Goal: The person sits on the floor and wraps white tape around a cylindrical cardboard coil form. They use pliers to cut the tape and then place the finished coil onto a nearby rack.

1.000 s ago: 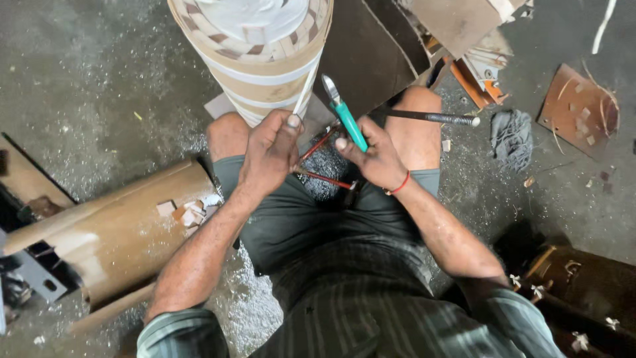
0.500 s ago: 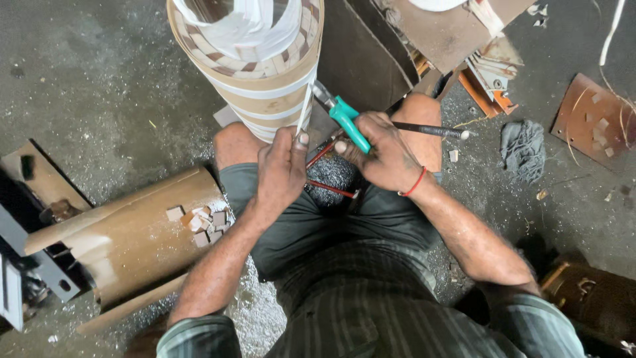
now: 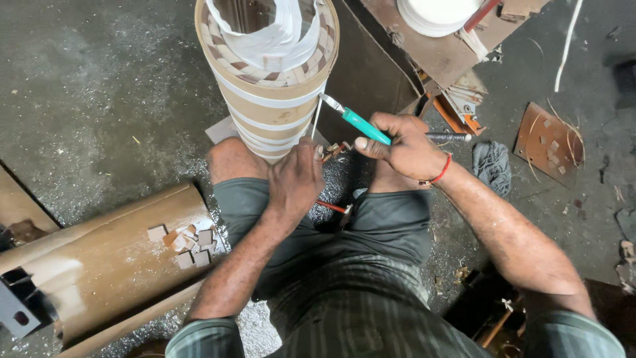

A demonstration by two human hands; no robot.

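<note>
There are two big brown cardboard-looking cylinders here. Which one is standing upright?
The upright cylinder in front of the person's knees, banded with white tape, which the left hand touches. The other cylinder lies on its side at the left, with small wooden blocks on it.

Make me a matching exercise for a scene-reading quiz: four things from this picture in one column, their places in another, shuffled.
Things:
1. cutter with the teal handle
2. small wooden blocks
3. grey rag
4. tall banded cylinder

Places:
A. on the floor, beyond the right wrist
B. upright in front of the knees
C. in the right hand
D. on top of the brown tube lying on its side

Pairs: 1-C, 2-D, 3-A, 4-B
</note>
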